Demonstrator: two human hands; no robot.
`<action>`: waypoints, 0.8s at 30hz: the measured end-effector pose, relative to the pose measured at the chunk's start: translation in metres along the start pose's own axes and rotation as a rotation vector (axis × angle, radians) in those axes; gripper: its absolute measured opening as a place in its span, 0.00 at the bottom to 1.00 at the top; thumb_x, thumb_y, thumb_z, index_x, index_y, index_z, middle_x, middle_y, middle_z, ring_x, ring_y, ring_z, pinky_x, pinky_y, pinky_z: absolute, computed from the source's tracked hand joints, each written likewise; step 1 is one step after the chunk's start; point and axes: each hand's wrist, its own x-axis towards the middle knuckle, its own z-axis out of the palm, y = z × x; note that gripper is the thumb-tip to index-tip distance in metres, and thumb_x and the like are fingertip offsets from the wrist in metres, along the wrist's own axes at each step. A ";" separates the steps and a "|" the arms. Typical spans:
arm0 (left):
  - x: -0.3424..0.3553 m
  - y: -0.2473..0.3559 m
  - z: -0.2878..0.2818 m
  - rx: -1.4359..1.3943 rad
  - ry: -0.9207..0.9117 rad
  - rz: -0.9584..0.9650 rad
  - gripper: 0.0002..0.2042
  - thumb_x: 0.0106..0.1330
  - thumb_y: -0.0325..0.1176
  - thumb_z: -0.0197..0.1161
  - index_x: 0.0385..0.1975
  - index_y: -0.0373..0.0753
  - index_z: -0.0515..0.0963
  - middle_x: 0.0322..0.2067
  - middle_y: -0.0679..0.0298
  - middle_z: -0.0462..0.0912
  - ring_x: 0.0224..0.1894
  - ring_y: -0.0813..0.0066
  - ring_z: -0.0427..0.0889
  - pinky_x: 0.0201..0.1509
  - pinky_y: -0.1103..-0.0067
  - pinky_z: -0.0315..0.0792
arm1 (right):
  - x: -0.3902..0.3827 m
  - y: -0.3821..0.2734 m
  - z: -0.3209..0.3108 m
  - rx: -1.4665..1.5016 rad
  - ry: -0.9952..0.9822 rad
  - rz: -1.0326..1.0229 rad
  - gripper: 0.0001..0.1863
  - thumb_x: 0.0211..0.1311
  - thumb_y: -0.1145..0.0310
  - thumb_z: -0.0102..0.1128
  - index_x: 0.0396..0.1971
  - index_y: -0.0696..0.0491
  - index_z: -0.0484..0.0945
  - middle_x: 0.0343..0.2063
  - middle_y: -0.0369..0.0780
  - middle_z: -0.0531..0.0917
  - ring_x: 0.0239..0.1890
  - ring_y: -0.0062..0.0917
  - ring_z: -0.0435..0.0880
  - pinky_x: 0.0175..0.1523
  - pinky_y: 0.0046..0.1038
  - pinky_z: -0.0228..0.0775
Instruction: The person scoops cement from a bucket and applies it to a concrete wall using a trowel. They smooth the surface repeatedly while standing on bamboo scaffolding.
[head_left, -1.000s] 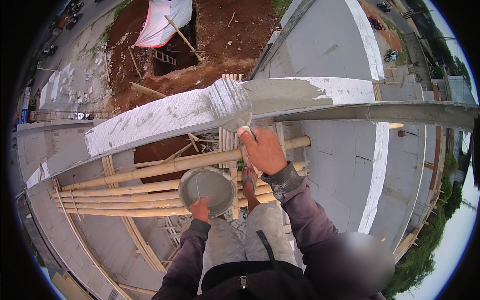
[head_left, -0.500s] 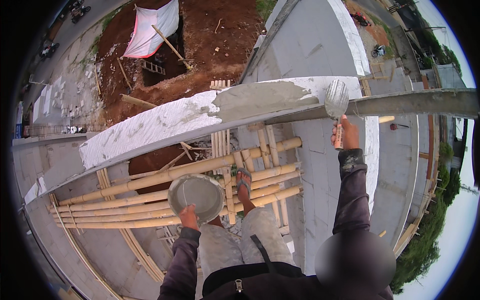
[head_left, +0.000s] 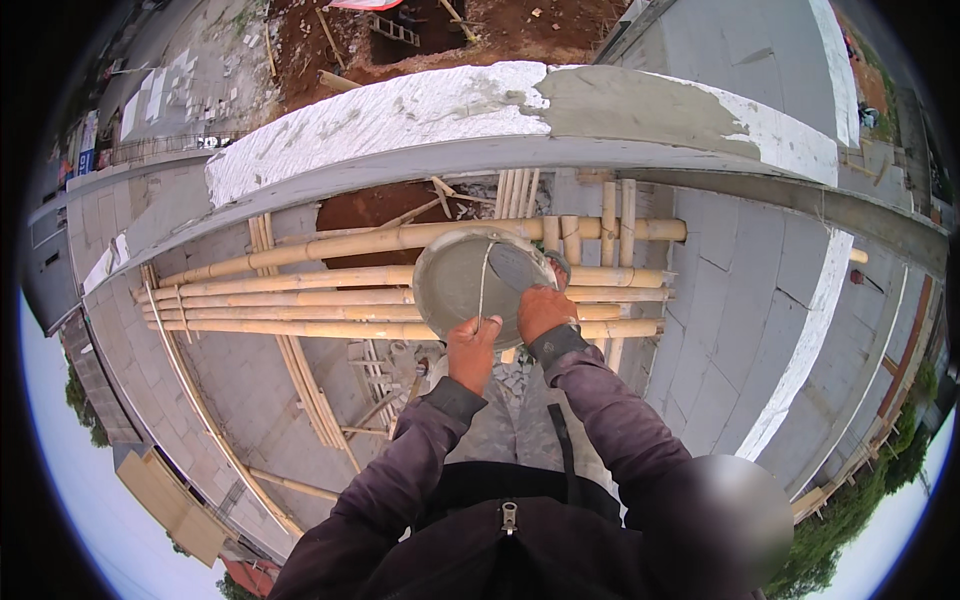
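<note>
My left hand (head_left: 470,350) grips the thin pale handle of a round bucket (head_left: 450,280) of wet grey mortar, held out over bamboo poles. My right hand (head_left: 543,315) is closed on a trowel (head_left: 515,268), whose blade is down inside the bucket, at its right side. Beyond the bucket runs the rough white top of a block wall (head_left: 380,112), with a layer of grey mortar (head_left: 630,105) spread along its right part. Part of my sandaled foot (head_left: 562,270) shows behind the bucket's right edge.
Bamboo scaffolding (head_left: 250,324) spans below me. A concrete beam (head_left: 890,232) runs right of the wall, above more block walls (head_left: 705,300). Red soil (head_left: 540,30) and an open pit with a ladder (head_left: 395,30) lie beyond; a light board roof (head_left: 165,505) is at lower left.
My right hand left the wall top, swung out right, then came down to the bucket with the trowel. The bucket rose toward the middle; the view shifted, so the wall sits higher.
</note>
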 end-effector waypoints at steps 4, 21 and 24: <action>-0.010 0.017 0.031 0.036 -0.066 0.070 0.14 0.64 0.33 0.57 0.16 0.36 0.69 0.16 0.77 0.63 0.22 0.88 0.58 0.25 0.82 0.57 | 0.012 0.008 0.018 0.068 0.014 -0.007 0.16 0.54 0.60 0.56 0.32 0.59 0.79 0.29 0.51 0.82 0.37 0.45 0.82 0.41 0.41 0.74; 0.007 0.017 0.084 -0.043 -0.098 0.016 0.12 0.63 0.33 0.57 0.18 0.36 0.70 0.18 0.77 0.61 0.25 0.88 0.57 0.29 0.83 0.55 | -0.105 0.246 -0.238 0.746 0.143 0.126 0.14 0.57 0.62 0.58 0.22 0.58 0.75 0.14 0.35 0.73 0.13 0.17 0.69 0.19 0.22 0.61; 0.008 0.012 0.086 -0.103 -0.085 -0.022 0.12 0.63 0.32 0.57 0.18 0.36 0.71 0.19 0.77 0.63 0.26 0.87 0.58 0.30 0.83 0.56 | -0.090 0.264 -0.296 0.150 0.549 -0.023 0.12 0.54 0.63 0.59 0.23 0.58 0.75 0.15 0.42 0.76 0.18 0.28 0.75 0.26 0.30 0.68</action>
